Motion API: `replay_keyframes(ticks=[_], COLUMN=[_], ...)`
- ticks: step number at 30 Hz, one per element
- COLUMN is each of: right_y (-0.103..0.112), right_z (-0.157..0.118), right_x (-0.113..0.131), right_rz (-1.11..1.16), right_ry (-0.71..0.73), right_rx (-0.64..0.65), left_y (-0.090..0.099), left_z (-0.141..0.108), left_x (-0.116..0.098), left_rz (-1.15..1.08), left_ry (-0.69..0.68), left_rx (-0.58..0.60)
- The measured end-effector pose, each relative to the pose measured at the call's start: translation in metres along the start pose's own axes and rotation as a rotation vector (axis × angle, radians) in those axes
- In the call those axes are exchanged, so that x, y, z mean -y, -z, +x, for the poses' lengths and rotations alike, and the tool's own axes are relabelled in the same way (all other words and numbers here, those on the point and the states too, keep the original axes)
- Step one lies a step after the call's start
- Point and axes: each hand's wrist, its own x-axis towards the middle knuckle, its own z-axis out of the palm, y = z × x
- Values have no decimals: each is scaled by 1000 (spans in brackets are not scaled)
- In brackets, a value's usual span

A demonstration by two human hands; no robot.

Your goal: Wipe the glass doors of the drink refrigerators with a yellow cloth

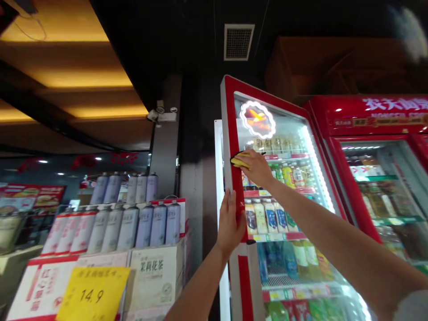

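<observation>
A red-framed glass fridge door (239, 191) stands ajar in front of me. My right hand (257, 168) presses a folded yellow cloth (241, 160) with a dark edge against the upper part of the door's frame, near the glass. Lower down, my left hand (230, 220) grips the edge of the same door, its fingers wrapped over the frame. Behind the glass, shelves hold rows of bottled drinks (267, 216). A white-lit scalloped ring (257, 119) shows at the top of the glass.
On the left, stacked cartons (154, 278) carry several rows of tall cans (129, 227), with a yellow price sign (93, 293) in front. A second red fridge (368, 116) stands at right. A dark wall column (169, 133) rises behind; a vent (238, 42) sits in the ceiling.
</observation>
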Motion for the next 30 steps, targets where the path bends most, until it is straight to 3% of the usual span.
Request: replay_keyframes(ticks=[6,11,15,18,24,30], right_y=[-74,-135,-181,-202,-217,-237], right_z=[-12,-16,-21,-23,-3,25], right_x=[-41,-66,-78,-87,-100,-104], right_rz=[-34,-59,-91,-91,-65,-49], right_ry=[-111,-85,-57,-72,-164,-90], right_rx=[-109,-181,-110,-44,-73,-137], left_y=[-26,-60,-91,-107,-122,-144], left_z=[8,9,5,0,17,59], left_x=[79,135,176,203,229,232], left_rz=[156,429,545,570,525,481], left_ry=[71,-61,-162,-155,-172,-213], left_rx=[68,124,223,233,181,58])
